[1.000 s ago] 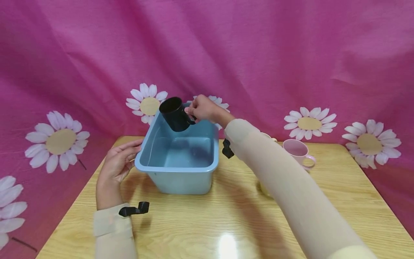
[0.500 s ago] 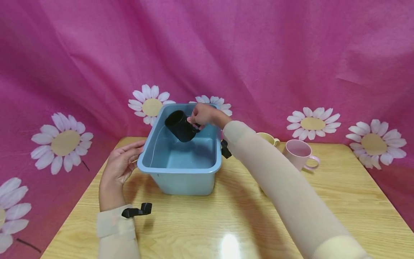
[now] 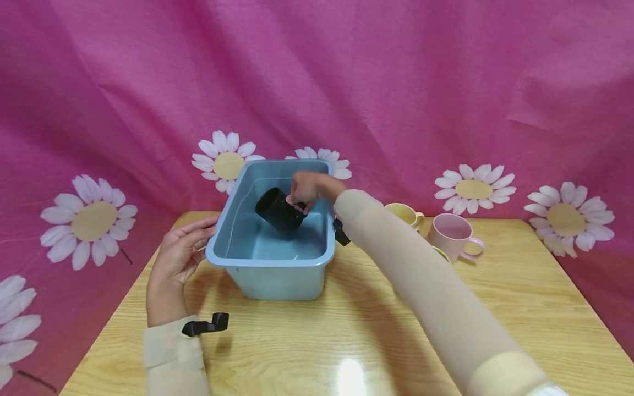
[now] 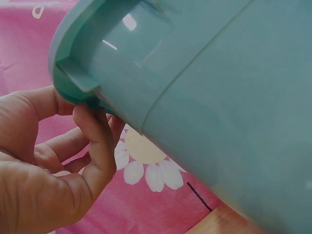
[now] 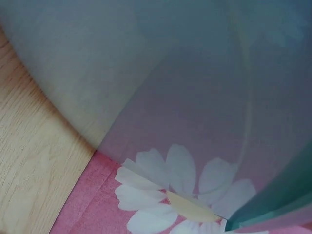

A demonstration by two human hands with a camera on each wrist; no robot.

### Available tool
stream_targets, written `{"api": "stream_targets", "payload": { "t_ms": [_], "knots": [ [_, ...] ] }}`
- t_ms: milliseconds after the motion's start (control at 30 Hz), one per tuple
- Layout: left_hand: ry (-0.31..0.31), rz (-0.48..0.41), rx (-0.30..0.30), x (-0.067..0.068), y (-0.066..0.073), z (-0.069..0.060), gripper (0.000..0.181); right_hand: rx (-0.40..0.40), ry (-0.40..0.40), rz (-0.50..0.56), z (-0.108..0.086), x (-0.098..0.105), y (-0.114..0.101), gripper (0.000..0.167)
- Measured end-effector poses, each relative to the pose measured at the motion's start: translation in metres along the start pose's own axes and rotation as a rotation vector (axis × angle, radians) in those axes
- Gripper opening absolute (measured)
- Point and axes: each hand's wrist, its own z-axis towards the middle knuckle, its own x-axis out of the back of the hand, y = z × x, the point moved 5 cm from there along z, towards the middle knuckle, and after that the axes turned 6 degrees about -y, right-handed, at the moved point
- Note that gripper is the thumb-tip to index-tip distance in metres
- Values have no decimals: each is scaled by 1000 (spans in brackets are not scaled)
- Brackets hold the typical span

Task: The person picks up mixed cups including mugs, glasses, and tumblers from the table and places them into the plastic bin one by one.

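Inside the blue tub (image 3: 272, 263), a black mug (image 3: 280, 212) is tilted with its mouth toward the upper left. My right hand (image 3: 308, 190) pinches the mug's handle from the right, reaching over the tub's right rim. On the tub's left rim, my left hand (image 3: 179, 247) grips the edge; in the left wrist view the thumb and fingers of this hand (image 4: 58, 161) pinch the rim's underside (image 4: 78, 80). The right wrist view shows the tub's translucent wall (image 5: 161, 78) close up, with the right hand out of sight.
Right of the tub stand a pink mug (image 3: 452, 234) and a yellow mug (image 3: 403, 213). Another yellow rim (image 3: 442, 254) is mostly hidden by the right sleeve. A pink flowered curtain hangs behind the wooden table (image 3: 297, 352).
My right hand has lowered the black mug from above the tub's back part down into the tub. The left hand has stayed at the left rim.
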Motion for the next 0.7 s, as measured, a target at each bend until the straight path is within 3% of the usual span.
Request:
{"api": "stream_targets", "payload": {
  "t_ms": [433,700],
  "knots": [
    [12,41,10,-2,0,0,20,-18,-114,101,9,-15,11,29],
    [19,33,8,-1,1,0,24,-11,-106,134,12,-18,10,30]
  ]
}}
